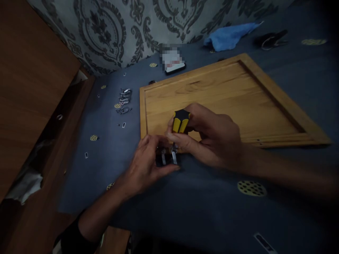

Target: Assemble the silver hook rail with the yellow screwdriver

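Note:
My right hand [212, 134] is wrapped around a screwdriver [181, 121] with a black and yellow handle, held upright. Its shaft points down at a small metal fitting [174, 157] at the near edge of a framed wooden panel [196, 91]. My left hand [143, 165] is curled about that fitting from the left, with the thumb below it and the fingers above. Dark shadow between the hands hides where the screwdriver's tip ends and part of the fitting.
Several shiny metal fittings [124, 100] lie left of the panel on the blue-grey patterned cloth [159, 218]. Behind the panel are a phone [174, 65], a blue rag [230, 37] and a dark object [270, 39]. A wooden cabinet side [31, 70] stands at the left.

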A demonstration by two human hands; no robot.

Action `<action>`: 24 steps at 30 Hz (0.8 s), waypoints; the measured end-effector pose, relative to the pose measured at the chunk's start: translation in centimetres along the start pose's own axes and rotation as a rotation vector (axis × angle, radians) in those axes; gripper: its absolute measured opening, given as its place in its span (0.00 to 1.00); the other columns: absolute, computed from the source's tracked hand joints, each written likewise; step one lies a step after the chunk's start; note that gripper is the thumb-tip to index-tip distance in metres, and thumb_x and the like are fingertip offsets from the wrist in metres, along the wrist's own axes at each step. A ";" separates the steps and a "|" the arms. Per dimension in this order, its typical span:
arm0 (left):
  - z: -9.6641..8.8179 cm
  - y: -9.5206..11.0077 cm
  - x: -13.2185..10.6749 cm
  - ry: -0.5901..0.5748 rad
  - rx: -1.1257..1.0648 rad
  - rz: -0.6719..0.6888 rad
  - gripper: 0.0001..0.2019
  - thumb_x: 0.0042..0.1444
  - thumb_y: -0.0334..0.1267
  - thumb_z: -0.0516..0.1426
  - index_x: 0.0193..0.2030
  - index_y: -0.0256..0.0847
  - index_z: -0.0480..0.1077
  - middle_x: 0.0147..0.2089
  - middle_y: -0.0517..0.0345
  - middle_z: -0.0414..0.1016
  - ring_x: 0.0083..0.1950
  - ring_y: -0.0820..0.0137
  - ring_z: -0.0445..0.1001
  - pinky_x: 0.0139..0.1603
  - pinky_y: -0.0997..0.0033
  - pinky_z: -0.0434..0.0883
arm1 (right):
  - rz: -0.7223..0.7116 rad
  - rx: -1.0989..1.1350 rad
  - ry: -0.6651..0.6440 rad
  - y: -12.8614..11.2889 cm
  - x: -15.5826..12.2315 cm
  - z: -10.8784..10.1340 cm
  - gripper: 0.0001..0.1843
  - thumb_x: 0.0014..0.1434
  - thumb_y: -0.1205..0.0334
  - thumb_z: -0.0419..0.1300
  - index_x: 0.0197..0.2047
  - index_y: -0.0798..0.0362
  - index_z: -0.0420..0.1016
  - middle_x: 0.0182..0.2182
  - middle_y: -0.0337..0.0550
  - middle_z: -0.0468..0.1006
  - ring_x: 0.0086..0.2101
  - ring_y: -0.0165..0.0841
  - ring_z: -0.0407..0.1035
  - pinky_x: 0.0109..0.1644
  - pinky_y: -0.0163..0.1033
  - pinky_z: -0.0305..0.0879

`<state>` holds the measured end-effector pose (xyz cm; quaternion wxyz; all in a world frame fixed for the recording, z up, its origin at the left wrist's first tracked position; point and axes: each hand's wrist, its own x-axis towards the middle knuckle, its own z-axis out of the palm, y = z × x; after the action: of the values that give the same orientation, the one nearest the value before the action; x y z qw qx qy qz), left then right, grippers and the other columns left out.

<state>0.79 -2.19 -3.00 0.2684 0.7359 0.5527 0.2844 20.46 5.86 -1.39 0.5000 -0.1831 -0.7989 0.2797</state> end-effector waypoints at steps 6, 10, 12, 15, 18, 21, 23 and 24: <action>0.0 0.1 0.0 -0.001 -0.037 -0.019 0.25 0.56 0.44 0.75 0.53 0.45 0.69 0.51 0.54 0.78 0.53 0.58 0.79 0.54 0.54 0.80 | 0.080 -0.001 0.021 -0.1 -0.4 0.0 0.09 0.73 0.54 0.63 0.41 0.45 0.71 0.31 0.35 0.78 0.30 0.33 0.77 0.33 0.39 0.72; -0.1 0.4 0.0 -0.019 -0.030 -0.082 0.26 0.53 0.44 0.76 0.53 0.46 0.70 0.50 0.55 0.78 0.54 0.57 0.79 0.57 0.51 0.79 | 0.130 0.025 0.088 -1.0 0.2 -0.4 0.11 0.72 0.51 0.64 0.39 0.44 0.69 0.33 0.36 0.79 0.27 0.32 0.73 0.29 0.41 0.71; -0.2 0.5 -0.1 -0.027 -0.056 -0.116 0.27 0.53 0.43 0.76 0.53 0.47 0.70 0.51 0.55 0.78 0.56 0.56 0.79 0.58 0.51 0.79 | 0.166 0.066 0.147 -1.5 0.6 -0.7 0.13 0.72 0.48 0.64 0.39 0.44 0.69 0.35 0.37 0.80 0.24 0.30 0.70 0.26 0.41 0.70; -0.2 0.5 -0.2 -0.028 -0.083 -0.124 0.25 0.54 0.42 0.76 0.53 0.47 0.70 0.52 0.55 0.78 0.56 0.56 0.79 0.57 0.53 0.79 | 0.199 0.102 0.174 -1.8 0.7 -0.9 0.14 0.72 0.46 0.65 0.39 0.44 0.70 0.35 0.37 0.81 0.24 0.30 0.70 0.24 0.42 0.71; -0.1 0.3 -0.2 -0.012 -0.073 -0.081 0.25 0.54 0.44 0.76 0.53 0.47 0.70 0.51 0.55 0.78 0.54 0.58 0.79 0.54 0.55 0.80 | 0.210 0.083 0.124 -1.4 0.4 -0.7 0.10 0.72 0.51 0.64 0.41 0.44 0.71 0.34 0.37 0.79 0.27 0.32 0.73 0.28 0.42 0.73; -0.1 0.1 -0.3 -0.013 -0.056 -0.035 0.25 0.56 0.45 0.75 0.54 0.47 0.70 0.51 0.55 0.79 0.54 0.58 0.79 0.55 0.54 0.79 | 0.200 0.048 0.095 -0.9 0.1 -0.5 0.11 0.71 0.51 0.64 0.39 0.44 0.69 0.32 0.36 0.75 0.31 0.33 0.75 0.31 0.42 0.74; -0.1 0.0 -0.2 -0.012 -0.047 -0.022 0.25 0.56 0.44 0.75 0.54 0.47 0.69 0.51 0.56 0.79 0.54 0.58 0.79 0.56 0.54 0.78 | 0.196 0.043 0.084 -0.7 0.1 -0.5 0.12 0.71 0.51 0.65 0.39 0.45 0.69 0.32 0.36 0.74 0.31 0.33 0.76 0.32 0.42 0.74; -0.1 0.1 -0.2 -0.011 -0.043 -0.020 0.25 0.56 0.44 0.75 0.54 0.47 0.69 0.51 0.56 0.79 0.54 0.58 0.79 0.56 0.54 0.78 | 0.195 0.042 0.077 -0.6 0.1 -0.5 0.11 0.71 0.52 0.65 0.39 0.45 0.69 0.32 0.36 0.74 0.30 0.33 0.75 0.32 0.42 0.74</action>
<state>0.74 -2.39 -2.92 0.2899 0.7261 0.5522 0.2894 20.89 5.56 -0.74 0.5045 -0.2602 -0.7514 0.3364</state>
